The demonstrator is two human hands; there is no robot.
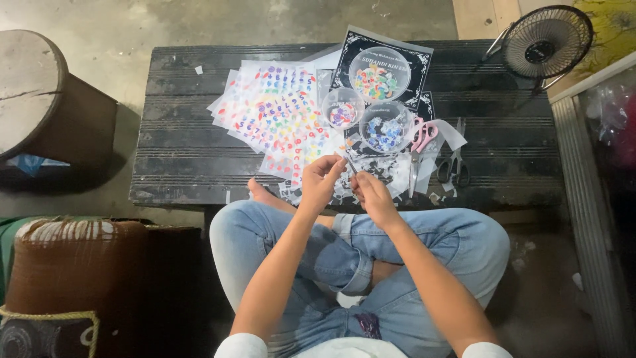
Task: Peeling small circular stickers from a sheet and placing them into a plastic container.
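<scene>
Table: the low black slatted table (185, 132) fills the picture from 9 to 3 o'clock; I sit cross-legged at its 6 o'clock edge in blue jeans.
Fan: a small black fan (546, 43) lies at 2 o'clock, off the table's far corner.
Sticker sheets: a fan of clear sheets with coloured stickers (275, 106) spreads at 11 o'clock from my hands.
Dishes: three round clear dishes (379, 73) of coloured bits sit at 12 to 1 o'clock, on a black printed card.
Scissors: pink-handled scissors (419, 142) and black scissors (455, 162) lie at 2 o'clock, long axes running toward 12.
Left hand: my left hand (321, 179) is closed in a pinch on something too small to make out.
Right hand: my right hand (374, 195) is closed around a thin pointed tool (350, 164).
Tool: it sits between both hands, over the table's near edge; its long axis runs from 4 to 10 o'clock, tip toward my left fingertips.
</scene>
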